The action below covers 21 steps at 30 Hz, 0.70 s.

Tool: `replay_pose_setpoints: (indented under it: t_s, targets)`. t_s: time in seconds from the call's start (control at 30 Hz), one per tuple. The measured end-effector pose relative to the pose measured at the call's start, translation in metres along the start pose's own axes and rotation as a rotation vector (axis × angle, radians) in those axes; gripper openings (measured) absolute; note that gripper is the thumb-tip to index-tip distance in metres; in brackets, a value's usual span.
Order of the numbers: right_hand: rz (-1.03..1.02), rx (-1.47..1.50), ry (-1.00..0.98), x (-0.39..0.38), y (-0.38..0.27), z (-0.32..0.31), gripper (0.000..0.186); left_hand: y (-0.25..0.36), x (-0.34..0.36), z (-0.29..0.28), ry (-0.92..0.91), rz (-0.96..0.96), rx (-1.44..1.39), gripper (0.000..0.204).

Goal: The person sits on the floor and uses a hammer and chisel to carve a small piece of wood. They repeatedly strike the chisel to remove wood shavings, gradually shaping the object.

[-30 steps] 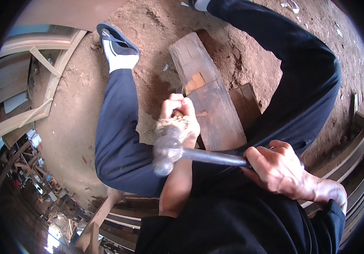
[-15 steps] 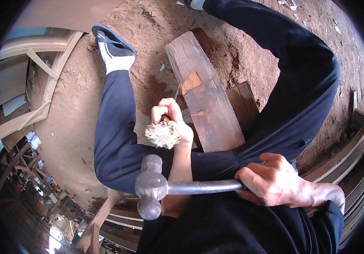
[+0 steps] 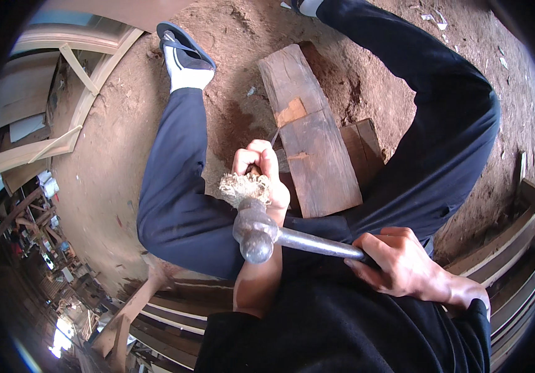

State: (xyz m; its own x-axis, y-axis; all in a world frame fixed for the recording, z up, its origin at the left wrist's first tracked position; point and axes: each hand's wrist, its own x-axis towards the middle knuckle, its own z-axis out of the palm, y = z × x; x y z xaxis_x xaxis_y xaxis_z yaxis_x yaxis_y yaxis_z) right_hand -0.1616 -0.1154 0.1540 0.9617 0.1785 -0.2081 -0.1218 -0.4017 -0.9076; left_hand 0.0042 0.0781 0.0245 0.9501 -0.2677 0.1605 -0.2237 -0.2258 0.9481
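My left hand is wrapped round a chisel, whose frayed, mushroomed handle end points back toward me. Its thin blade reaches the left edge of a thick wooden beam, just below a pale cut patch. In my right hand is the handle of a metal ball-peen hammer. The hammer's head overlaps the frayed end of the chisel in the head view; whether they touch, I cannot tell.
Another wood piece lies under the beam on the dirt floor. My legs flank the beam. Pale wooden frames stand at the left, beside scattered clutter. Stacked boards lie at the right.
The hammer head has moved forward and rightward to the chisel's frayed end, its handle now sloping. My left hand keeps its grip on the chisel. The whole view has shifted slightly.
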Motion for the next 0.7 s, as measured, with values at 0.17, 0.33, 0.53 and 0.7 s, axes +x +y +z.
replay_pose_setpoints:
  t_s: [0.17,0.33,0.53,0.7]
  targets:
    - [-0.021,-0.020,0.070,0.002,-0.004,0.005,0.022,0.010,0.006,0.018,0.026,-0.029,-0.173,0.026]
    - [-0.013,0.033,0.082,0.003,-0.009,0.012,0.028,-0.007,0.009,0.021,0.057,0.021,-0.203,0.025]
    - [0.023,0.123,0.045,-0.003,-0.009,0.021,0.038,-0.006,0.010,0.022,0.025,0.015,-0.170,0.026]
    - [-0.023,0.245,0.039,-0.008,-0.006,0.024,0.042,-0.012,0.011,0.026,0.052,0.060,-0.185,0.027]
